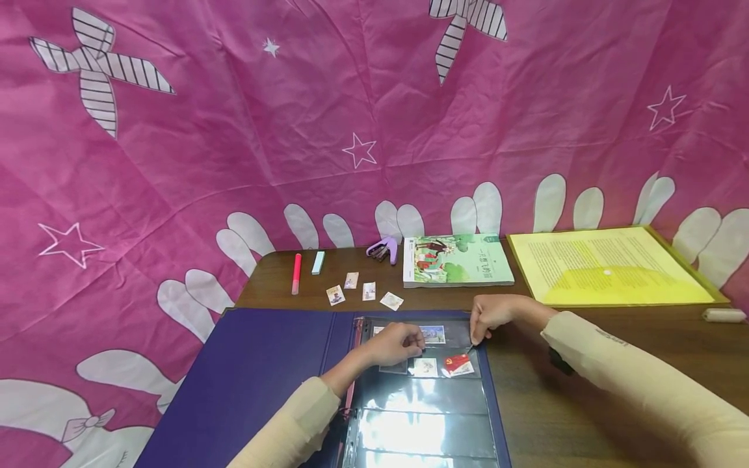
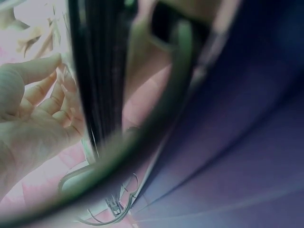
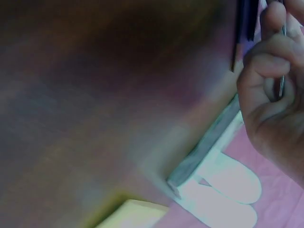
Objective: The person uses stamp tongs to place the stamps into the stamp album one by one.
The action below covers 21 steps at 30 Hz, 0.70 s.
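Observation:
An open stamp album (image 1: 275,364) has a dark page (image 1: 430,396) of clear pocket strips on its right side. My right hand (image 1: 491,313) grips slim metal tweezers (image 3: 281,88), whose tip reaches a red-and-white stamp (image 1: 458,363). That stamp sits slightly tilted at the right end of the second row. Loosely bent, my left hand (image 1: 395,344) rests its fingertips on the page left of it. A pale stamp (image 1: 425,368) lies between the hands, and a blue stamp (image 1: 433,335) above it. The left hand partly hides other stamps.
Several loose stamps (image 1: 368,290) lie behind the album, near a red marker (image 1: 296,273), a light-blue stick (image 1: 318,262) and a purple stapler-like tool (image 1: 391,249). A green book (image 1: 459,260) and a yellow folder (image 1: 608,266) lie at the back right. A pink curtain (image 1: 374,130) hangs behind.

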Tool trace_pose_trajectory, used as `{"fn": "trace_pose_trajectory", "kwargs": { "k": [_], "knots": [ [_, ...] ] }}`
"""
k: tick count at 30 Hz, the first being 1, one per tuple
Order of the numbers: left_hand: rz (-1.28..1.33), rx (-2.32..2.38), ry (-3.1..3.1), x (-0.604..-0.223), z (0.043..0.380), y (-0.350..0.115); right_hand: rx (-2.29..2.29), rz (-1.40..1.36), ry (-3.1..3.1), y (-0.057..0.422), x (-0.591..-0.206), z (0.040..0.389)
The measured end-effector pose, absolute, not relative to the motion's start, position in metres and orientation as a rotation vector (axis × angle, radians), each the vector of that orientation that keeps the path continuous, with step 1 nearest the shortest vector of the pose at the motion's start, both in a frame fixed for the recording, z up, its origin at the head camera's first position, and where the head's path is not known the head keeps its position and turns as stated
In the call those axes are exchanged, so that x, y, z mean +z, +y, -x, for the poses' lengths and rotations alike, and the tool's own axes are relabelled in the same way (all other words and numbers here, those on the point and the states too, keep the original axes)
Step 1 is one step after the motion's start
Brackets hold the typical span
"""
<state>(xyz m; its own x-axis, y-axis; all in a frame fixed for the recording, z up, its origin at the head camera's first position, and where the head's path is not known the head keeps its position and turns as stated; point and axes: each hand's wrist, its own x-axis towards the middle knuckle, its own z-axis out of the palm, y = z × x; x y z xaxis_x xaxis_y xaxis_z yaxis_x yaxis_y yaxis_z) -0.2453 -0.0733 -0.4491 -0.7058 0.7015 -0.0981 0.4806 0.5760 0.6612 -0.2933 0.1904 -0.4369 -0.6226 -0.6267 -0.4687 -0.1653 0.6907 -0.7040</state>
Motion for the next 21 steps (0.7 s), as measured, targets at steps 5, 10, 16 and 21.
{"fn": "trace_pose_trajectory", "kwargs": {
  "k": [5, 10, 16, 21],
  "knots": [
    [-0.944, 0.884, 2.441, -0.448, 0.244, -0.071, -0.675, 0.561, 2.093, 0.185, -0.432, 0.301],
    [-0.949, 0.882, 2.442, -0.446, 0.242, -0.070, -0.586, 0.550, 2.052, 0.179, -0.427, 0.307],
    [-0.947, 0.881, 2.438, -0.446, 0.242, -0.070, -0.501, 0.520, 2.046, 0.171, -0.425, 0.311],
    [-0.935, 0.876, 2.437, -0.447, 0.243, -0.070, -0.425, 0.508, 2.019, 0.163, -0.424, 0.314]
  ]
}}
